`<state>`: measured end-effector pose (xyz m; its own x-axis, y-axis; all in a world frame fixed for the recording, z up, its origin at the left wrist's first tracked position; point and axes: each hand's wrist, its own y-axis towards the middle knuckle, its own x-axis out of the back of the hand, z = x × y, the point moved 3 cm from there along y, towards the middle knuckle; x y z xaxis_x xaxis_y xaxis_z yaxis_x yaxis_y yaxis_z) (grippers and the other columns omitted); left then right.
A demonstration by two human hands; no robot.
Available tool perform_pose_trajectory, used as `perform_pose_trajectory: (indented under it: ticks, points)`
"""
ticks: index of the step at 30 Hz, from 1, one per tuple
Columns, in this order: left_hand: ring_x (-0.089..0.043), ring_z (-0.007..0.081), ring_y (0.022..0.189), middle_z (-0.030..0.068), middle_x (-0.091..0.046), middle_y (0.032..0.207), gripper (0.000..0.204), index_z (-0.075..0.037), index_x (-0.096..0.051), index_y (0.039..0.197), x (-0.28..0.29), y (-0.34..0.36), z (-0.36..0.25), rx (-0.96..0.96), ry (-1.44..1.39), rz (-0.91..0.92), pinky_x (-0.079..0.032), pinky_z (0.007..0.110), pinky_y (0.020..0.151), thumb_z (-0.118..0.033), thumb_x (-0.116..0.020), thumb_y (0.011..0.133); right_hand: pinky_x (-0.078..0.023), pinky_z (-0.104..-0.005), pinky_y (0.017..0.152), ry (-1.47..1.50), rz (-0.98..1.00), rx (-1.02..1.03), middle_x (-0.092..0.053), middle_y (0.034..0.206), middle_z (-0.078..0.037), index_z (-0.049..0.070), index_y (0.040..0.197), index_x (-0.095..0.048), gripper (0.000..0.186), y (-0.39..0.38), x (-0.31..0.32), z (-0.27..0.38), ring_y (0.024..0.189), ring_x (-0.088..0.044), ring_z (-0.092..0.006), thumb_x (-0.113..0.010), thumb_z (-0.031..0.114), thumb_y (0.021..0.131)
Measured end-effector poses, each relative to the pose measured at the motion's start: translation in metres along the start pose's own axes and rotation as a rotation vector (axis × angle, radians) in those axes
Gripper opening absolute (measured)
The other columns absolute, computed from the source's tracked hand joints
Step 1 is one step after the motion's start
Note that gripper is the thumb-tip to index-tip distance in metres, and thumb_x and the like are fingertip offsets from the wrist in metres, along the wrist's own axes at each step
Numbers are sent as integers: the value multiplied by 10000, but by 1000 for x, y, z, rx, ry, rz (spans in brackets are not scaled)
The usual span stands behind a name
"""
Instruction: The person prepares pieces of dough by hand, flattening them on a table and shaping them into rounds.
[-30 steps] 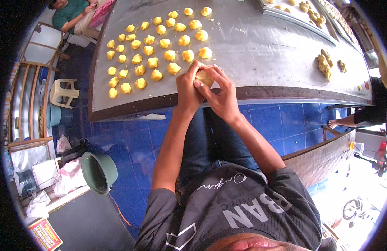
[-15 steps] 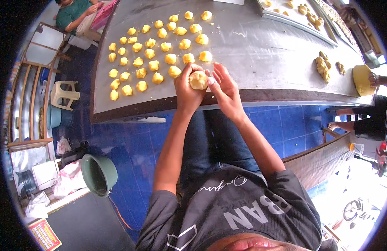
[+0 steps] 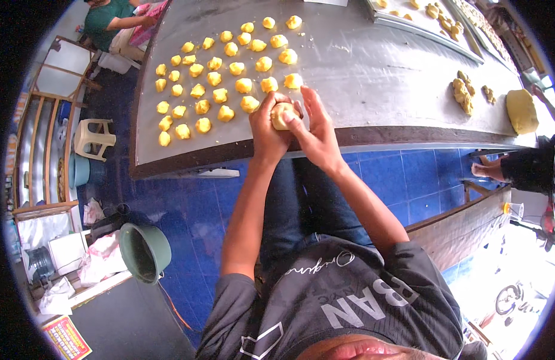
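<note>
Above the table's near edge, my left hand (image 3: pixel 268 131) curls around a pale yellow dough ball (image 3: pixel 281 115). My right hand (image 3: pixel 318 133) is against the ball's right side, its thumb pressed on the dough and its other fingers stretched out. Part of the ball is hidden by the fingers and thumb. Just beyond my hands, several small yellow dough pieces (image 3: pixel 244 85) lie in loose rows on the grey metal tabletop (image 3: pixel 361 90).
On the table's right lie a lumpy dough cluster (image 3: pixel 463 96) and a large dough block (image 3: pixel 521 112). A tray (image 3: pixel 421 37) with dough pieces stands far right. A stool (image 3: pixel 94 139) and green tub (image 3: pixel 145 253) are left. One person (image 3: pixel 107 27) sits far left; another is at right.
My right hand has closed in on the dough ball, its thumb now lying over it. The co-worker's hand at right has come off the large block. The seated person's arm has reached toward the pink bag.
</note>
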<state>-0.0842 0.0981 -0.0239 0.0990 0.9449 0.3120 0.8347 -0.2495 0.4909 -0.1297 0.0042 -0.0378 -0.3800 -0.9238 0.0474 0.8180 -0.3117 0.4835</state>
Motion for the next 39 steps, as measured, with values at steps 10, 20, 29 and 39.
perform_pose_trajectory:
  ticks: [10,20,29,39]
  points:
    - [-553,109,747,79,-585,864,407,-65,-398,1076,-5,-2,-7,-1,-14,43,-470,257,626,-126,-658,768,-200,-520,1026,-333,166,103,-512,1114,-200,-23,1161,-471,481,-6,5,16,1123,-415,-396,-591,309,835]
    - [-607,387,891,215,-606,994,563,-87,-315,1216,-15,8,-39,-59,72,258,-508,416,712,22,-571,726,-225,-512,1038,-532,244,303,-520,1158,-191,-18,1160,-497,452,6,35,22,1164,-422,-378,-551,312,856]
    - [-583,104,711,93,-601,875,525,-57,-367,1205,-23,9,-57,124,-324,487,-482,235,642,-34,-663,772,-383,-292,926,432,91,-308,-584,1085,-92,-28,1176,-514,407,4,60,5,1044,-498,-129,-407,303,965]
    - [-638,191,857,125,-616,1004,360,-23,-456,1107,-45,16,-62,-87,26,446,-520,286,707,-59,-649,805,-389,-279,919,474,185,-374,-560,1155,-87,-34,1244,-457,460,16,80,-6,1065,-500,-130,-416,320,954]
